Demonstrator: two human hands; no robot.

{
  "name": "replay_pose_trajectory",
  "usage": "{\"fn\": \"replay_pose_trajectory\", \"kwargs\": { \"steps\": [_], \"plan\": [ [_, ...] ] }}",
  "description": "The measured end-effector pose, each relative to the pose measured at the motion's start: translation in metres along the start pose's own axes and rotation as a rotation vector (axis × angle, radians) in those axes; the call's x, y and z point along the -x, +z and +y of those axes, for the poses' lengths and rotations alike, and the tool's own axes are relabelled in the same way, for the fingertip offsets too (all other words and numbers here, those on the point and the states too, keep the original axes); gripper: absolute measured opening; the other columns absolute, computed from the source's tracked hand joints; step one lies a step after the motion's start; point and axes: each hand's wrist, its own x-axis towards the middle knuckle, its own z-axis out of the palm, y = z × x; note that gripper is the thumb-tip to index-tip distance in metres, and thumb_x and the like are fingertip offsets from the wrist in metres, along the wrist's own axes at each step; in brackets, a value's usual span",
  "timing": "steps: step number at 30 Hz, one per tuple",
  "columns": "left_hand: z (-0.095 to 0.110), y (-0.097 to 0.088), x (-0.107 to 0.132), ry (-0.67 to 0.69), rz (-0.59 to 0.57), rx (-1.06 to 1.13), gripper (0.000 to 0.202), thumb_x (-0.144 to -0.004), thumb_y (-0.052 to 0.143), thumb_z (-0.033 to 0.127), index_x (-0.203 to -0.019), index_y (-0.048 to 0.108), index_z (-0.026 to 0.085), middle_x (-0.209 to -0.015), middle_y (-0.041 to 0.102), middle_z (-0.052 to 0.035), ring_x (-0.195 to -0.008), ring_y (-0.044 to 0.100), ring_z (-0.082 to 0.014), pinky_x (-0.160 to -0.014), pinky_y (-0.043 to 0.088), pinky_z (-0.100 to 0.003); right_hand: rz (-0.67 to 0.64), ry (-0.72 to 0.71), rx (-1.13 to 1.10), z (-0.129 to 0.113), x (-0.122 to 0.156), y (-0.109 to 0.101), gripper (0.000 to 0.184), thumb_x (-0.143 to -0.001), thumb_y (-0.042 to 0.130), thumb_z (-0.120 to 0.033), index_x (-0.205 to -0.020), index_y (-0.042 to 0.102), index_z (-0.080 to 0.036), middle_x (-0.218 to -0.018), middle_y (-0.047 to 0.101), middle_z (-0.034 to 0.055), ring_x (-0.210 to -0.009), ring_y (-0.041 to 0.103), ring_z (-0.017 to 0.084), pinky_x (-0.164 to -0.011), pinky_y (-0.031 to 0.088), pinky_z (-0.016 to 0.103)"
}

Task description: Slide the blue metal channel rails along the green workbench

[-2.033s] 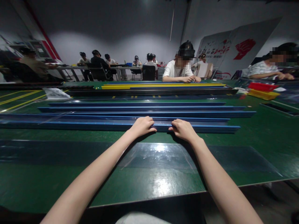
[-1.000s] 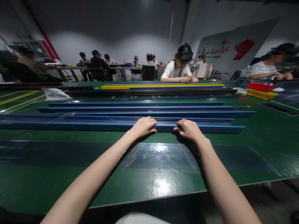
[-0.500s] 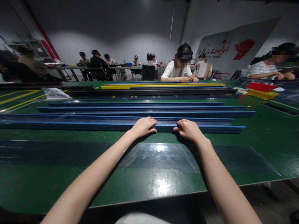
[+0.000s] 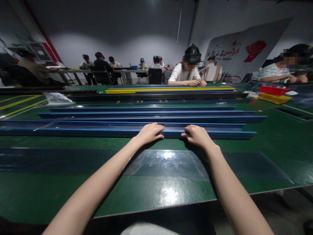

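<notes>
A long blue strip (image 4: 217, 134) with raised edges, like a channel, lies across the green table in front of me. My left hand (image 4: 151, 133) curls over it just left of the middle, thumb on the near edge and fingers reaching over the top. A short gap to the right, my right hand (image 4: 195, 134) holds the same strip in a similar grip. Clear, shiny material (image 4: 172, 127) shows inside the channel between my hands. Both sets of fingertips are partly hidden. Under my forearms, a clear flat sheet (image 4: 97, 160) lies along the table.
More blue strips (image 4: 207, 118) lie parallel just beyond. Black strips (image 4: 158, 96) and yellow strips (image 4: 122, 91) are farther back. At the right are a red tray (image 4: 274, 90), a yellow tray (image 4: 275, 98) and a dark flat panel (image 4: 293, 113). A co-worker (image 4: 188, 73) sits opposite.
A shiny diagonal line on the left part of the blue channel now sits farther left. My hands keep nearly the same place and grip.
</notes>
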Motion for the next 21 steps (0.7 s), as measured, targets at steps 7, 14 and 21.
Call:
{"fn": "replay_pose_trajectory", "kwargs": {
  "steps": [7,14,21],
  "plan": [
    [0.0005,-0.0023,0.0002,-0.013,-0.020,0.020,0.036,-0.083,0.050,0.040,-0.113,0.052,0.022,-0.119,0.057,-0.0001,-0.102,0.051,-0.0167,-0.081,0.041,-0.026,0.004,-0.001,0.000,-0.0006,0.0005,-0.0002,0.024,-0.082,0.044,-0.034,-0.072,0.059,-0.018,-0.081,0.064,0.0062,-0.076,0.057,0.017,-0.056,0.029,0.024],
    [0.0013,-0.0031,-0.0002,-0.029,-0.038,0.019,0.038,-0.083,0.049,0.041,-0.116,0.051,0.023,-0.118,0.058,-0.0006,-0.101,0.052,-0.0176,-0.079,0.041,-0.026,-0.012,0.008,-0.004,-0.0011,0.0007,-0.0016,0.024,-0.082,0.044,-0.034,-0.075,0.060,-0.018,-0.083,0.064,0.0063,-0.077,0.057,0.017,-0.057,0.030,0.024],
    [0.0039,-0.0059,-0.0008,-0.054,-0.070,0.008,0.039,-0.082,0.050,0.040,-0.116,0.051,0.022,-0.110,0.061,-0.0033,-0.095,0.054,-0.0179,-0.076,0.041,-0.026,-0.010,-0.004,-0.001,0.0005,0.0001,0.0001,0.024,-0.082,0.043,-0.035,-0.074,0.060,-0.018,-0.082,0.064,0.0059,-0.075,0.057,0.017,-0.056,0.029,0.024]
  ]
}}
